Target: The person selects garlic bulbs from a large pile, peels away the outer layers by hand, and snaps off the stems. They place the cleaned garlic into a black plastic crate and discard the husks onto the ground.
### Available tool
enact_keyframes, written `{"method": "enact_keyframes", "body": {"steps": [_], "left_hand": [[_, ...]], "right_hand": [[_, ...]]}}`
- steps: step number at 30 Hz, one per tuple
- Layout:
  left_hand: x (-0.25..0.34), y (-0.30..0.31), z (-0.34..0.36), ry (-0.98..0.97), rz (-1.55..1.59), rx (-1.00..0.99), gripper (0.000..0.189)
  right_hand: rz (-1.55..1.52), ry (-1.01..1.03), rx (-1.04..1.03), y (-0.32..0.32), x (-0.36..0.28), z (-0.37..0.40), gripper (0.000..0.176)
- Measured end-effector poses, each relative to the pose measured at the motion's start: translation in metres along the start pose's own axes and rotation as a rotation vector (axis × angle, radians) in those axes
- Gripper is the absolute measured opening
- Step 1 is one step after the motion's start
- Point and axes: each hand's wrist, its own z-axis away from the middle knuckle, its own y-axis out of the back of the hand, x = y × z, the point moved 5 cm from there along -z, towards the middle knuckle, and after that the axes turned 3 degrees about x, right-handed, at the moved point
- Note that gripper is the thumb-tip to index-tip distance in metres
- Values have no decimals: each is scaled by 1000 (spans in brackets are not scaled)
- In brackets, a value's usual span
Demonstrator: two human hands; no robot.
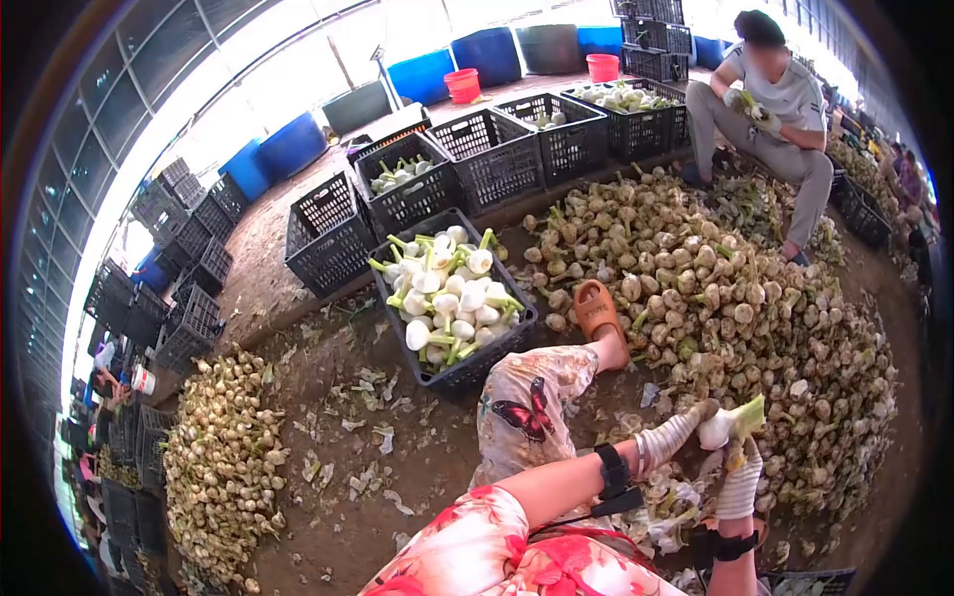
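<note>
A peeled white garlic bulb (715,431) with a green stem is held between my two hands over the edge of a big pile of unpeeled garlic (755,328). My left hand (676,435), its fingers wrapped in white strips, grips the bulb from the left. From below, my right hand (739,481), also wrapped, closes around the bulb near the base of its stem. Loose garlic skins (668,505) lie under my hands. To the left, a black crate (449,375) is full of cleaned white bulbs.
A row of black crates (487,149) stands behind, some holding bulbs. A person (765,99) sits at the far right with garlic in gloved hands. Another garlic pile (224,462) lies at left. Blue barrels (419,76) and red buckets (462,85) line the back.
</note>
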Motion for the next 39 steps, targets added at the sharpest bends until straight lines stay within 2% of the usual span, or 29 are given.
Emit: {"method": "enact_keyframes", "body": {"steps": [1,2,3,5,7,8,10,13,14,16,17,18,20,21,22,25,26,29,30,31,32,33,34,35,37,38,39], "left_hand": [[7,2,4,-26,-122,102,45],[-3,25,-29,-263,-452,124,41],[-6,26,-29,-487,-633,181,43],[-17,28,-23,-917,-1046,477,56],[-8,28,-13,-686,-988,403,49],[-2,30,-14,-633,-952,316,47],[12,31,-12,-516,-869,144,43],[35,16,12,-258,-384,-162,43],[20,28,2,-197,-254,-259,46],[5,37,-10,-160,-129,-219,43],[2,40,-17,-159,-179,-187,40],[4,43,-23,-199,-375,-84,38],[9,47,-34,-310,-745,83,33],[18,28,-15,-312,-864,104,33],[17,29,-18,-393,-1042,165,30],[-2,51,-38,-348,-639,146,35],[-7,58,-46,-320,-665,198,35],[11,35,-13,-405,-503,272,35],[19,32,-10,-387,-653,243,37],[14,42,-22,-557,-543,164,36],[15,47,-25,-509,-664,236,33],[22,30,-12,-409,-508,135,31],[28,14,0,-298,-356,54,30],[35,3,6,-412,-328,48,32],[33,9,3,-341,-291,-8,31],[38,7,9,-306,-271,-37,28],[44,1,16,-274,-257,-54,24]], "right_hand": [[27,11,31,0,-1,1,23],[55,23,59,-2,-1,2,23],[83,32,83,-4,-2,1,24],[214,121,34,-5,-1,-1,22],[342,217,-15,-9,-5,0,20],[227,144,-99,-9,-8,1,19],[285,110,-131,-10,-15,6,23],[199,57,-204,-20,-23,15,26],[166,33,-237,-28,-27,18,27],[36,-28,-206,-39,-26,20,31],[-28,-58,-192,-42,-25,19,33],[9,-111,-191,-28,-12,13,30],[244,-1,-153,-14,8,4,20],[361,25,-167,-16,9,6,18],[211,47,-178,-21,12,8,19],[195,34,-220,-34,1,14,19],[331,54,-227,-39,-13,20,19],[338,-124,-160,-24,-24,21,16],[368,-3,-196,-26,-36,21,12],[292,-18,-136,-25,-38,21,13],[167,-70,-68,-43,-54,33,13],[180,-29,-120,-41,-60,31,13],[212,-104,-124,-26,-55,23,15],[343,-87,-145,-21,-59,20,17],[323,-51,-139,-17,-63,16,18],[351,140,-60,-8,-63,4,18],[113,11,35,7,-61,-4,17]]}}
